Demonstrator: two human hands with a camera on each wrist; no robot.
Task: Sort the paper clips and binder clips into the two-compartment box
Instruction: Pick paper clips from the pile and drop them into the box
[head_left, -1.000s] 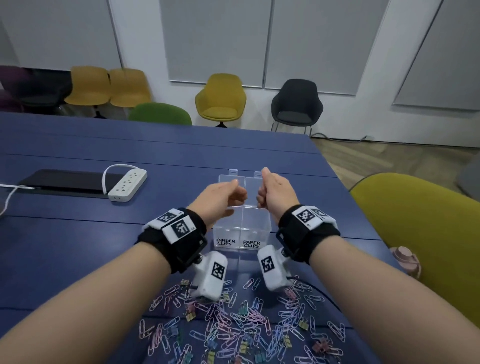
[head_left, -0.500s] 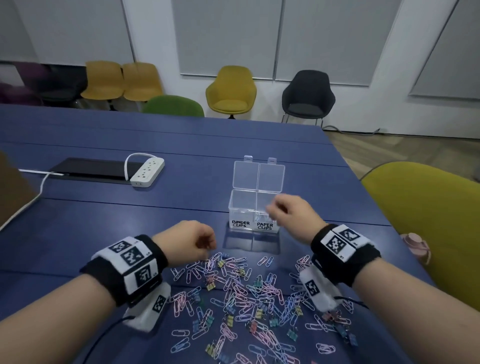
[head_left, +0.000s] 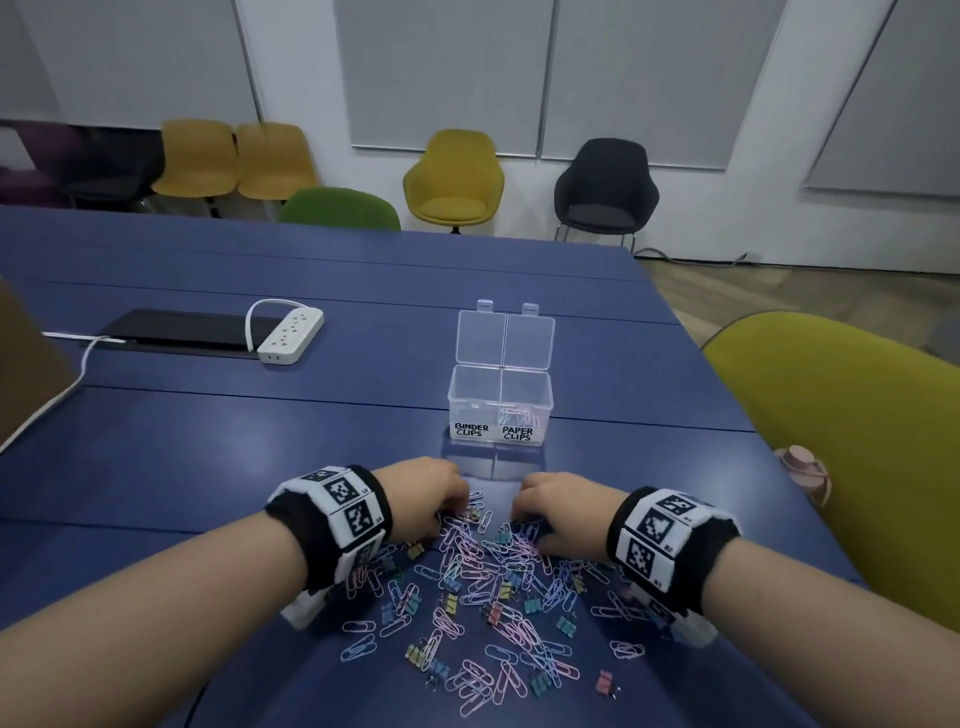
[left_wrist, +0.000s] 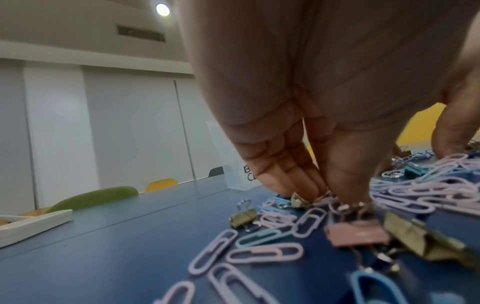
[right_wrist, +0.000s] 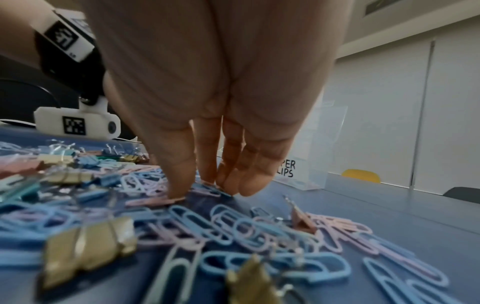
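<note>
A clear two-compartment box (head_left: 501, 410) stands open on the blue table (head_left: 208, 467). Its "PAPER CLIPS" side holds a few paper clips (head_left: 517, 417); I see nothing in the "BINDER CLIPS" side. A mixed pile of pastel paper clips (head_left: 483, 566) and small binder clips (head_left: 566, 623) lies in front of it. Both hands are down on the pile's far edge. My left hand (head_left: 434, 501) (left_wrist: 327, 196) brings thumb and fingertips together on a pink paper clip (left_wrist: 322, 200), beside a pink binder clip (left_wrist: 355, 234). My right hand (head_left: 545, 512) (right_wrist: 205, 189) sets its thumb on a pink paper clip (right_wrist: 153, 201), its straight fingers touching blue ones.
A white power strip (head_left: 291, 335) and a black pad (head_left: 176, 330) lie at the far left of the table. A yellow-green chair (head_left: 841, 441) stands close on the right, with a pink bottle (head_left: 802, 467) by the table edge. More chairs line the far wall.
Both hands have come back from the box and dropped onto the near pile. The head view has tilted down, so the box sits farther from the hands.
</note>
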